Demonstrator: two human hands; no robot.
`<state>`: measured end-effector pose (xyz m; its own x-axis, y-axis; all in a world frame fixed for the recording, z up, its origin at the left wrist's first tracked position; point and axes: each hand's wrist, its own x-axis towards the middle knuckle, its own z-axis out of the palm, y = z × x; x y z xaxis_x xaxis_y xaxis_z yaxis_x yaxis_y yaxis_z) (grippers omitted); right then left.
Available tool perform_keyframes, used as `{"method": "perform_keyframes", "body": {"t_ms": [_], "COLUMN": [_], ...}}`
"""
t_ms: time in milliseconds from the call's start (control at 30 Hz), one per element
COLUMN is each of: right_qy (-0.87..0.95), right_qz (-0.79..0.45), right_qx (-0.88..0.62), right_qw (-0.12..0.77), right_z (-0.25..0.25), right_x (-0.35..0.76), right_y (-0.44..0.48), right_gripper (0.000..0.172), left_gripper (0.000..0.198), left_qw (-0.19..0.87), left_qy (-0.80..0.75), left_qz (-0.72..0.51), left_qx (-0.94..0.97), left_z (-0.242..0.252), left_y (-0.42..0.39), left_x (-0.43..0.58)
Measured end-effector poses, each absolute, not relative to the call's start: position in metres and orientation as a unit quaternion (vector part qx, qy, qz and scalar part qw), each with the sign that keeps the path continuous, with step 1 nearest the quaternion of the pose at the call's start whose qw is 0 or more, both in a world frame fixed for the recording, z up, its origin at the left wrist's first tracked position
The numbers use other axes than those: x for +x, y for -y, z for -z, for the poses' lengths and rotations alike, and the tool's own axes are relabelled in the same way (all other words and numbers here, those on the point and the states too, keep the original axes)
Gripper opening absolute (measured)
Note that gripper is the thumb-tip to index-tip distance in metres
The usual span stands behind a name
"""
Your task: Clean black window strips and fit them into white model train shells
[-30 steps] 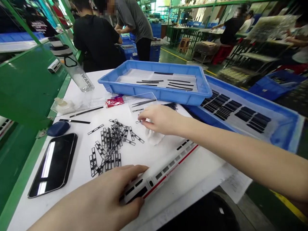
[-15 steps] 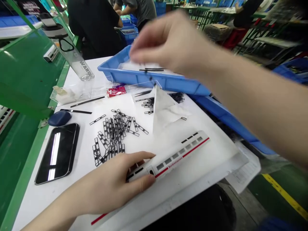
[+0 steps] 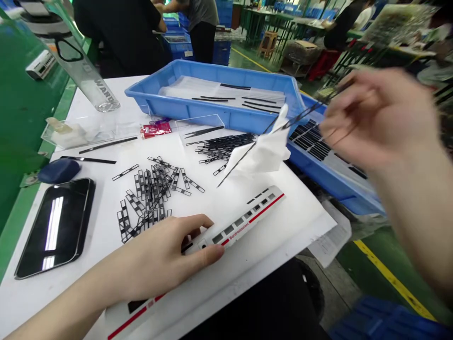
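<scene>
My left hand [image 3: 170, 259] is wrapped over a white model train car body [image 3: 244, 222] with a red stripe and window openings, lying slantwise on the white table. Raised at the right, my blurred right hand [image 3: 375, 118] has its fingers closed on a slender dark tool [image 3: 304, 113], perhaps tweezers. Motion smears the tool, and it overlaps a crumpled white tissue [image 3: 265, 156] in view. Beyond my left hand lies a loose pile of small black-framed window strips [image 3: 155, 184]. Another heap of dark strips [image 3: 226, 144] sits near the tissue, with black tweezers [image 3: 204, 131] beside it.
A blue tray [image 3: 212, 113] with white sheets and black strips stands at the back; another blue tray [image 3: 336, 182] is at the right. On the left are a phone [image 3: 56, 226], a dark blue oval object [image 3: 58, 171] and a water bottle [image 3: 85, 71]. People work behind.
My right hand has swung right and lower, away from above the blue tray. The tissue now looks bunched differently. My left hand stays on the train car body; the view has shifted.
</scene>
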<state>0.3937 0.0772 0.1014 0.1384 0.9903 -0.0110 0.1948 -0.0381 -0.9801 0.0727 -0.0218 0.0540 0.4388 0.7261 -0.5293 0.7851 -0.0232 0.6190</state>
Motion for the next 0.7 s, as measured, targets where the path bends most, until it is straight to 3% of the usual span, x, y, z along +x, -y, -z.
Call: {"method": "perform_keyframes", "body": {"t_ms": [67,200,400,533,700], "right_qy": [0.395,0.365,0.362,0.414,0.447], "right_qz": [-0.492,-0.531,-0.58,-0.591,-0.591], "right_qx": [-0.543,-0.54,-0.52,-0.494,-0.466], "right_qw": [0.555,0.541,0.513,0.486,0.483], "right_z": [-0.08,-0.039,-0.021,-0.021,-0.02], "right_x": [0.388,0.384,0.381,0.378,0.38], "right_y": [-0.07,-0.062,-0.04,-0.023,-0.018], "right_gripper": [0.025,0.012,0.014,0.011,0.005], "left_gripper": [0.055,0.056,0.061,0.067,0.062], "left_qw": [0.454,0.462,0.461,0.407,0.378], "left_qy": [-0.533,-0.547,-0.549,-0.531,-0.519], "left_qz": [0.038,0.016,-0.054,-0.09,-0.067], "left_qx": [0.713,0.698,0.695,0.738,0.763], "left_z": [-0.05,-0.042,-0.044,-0.053,-0.065], "left_y": [0.021,0.023,0.031,0.031,0.02], "left_x": [0.071,0.067,0.068,0.083,0.106]}}
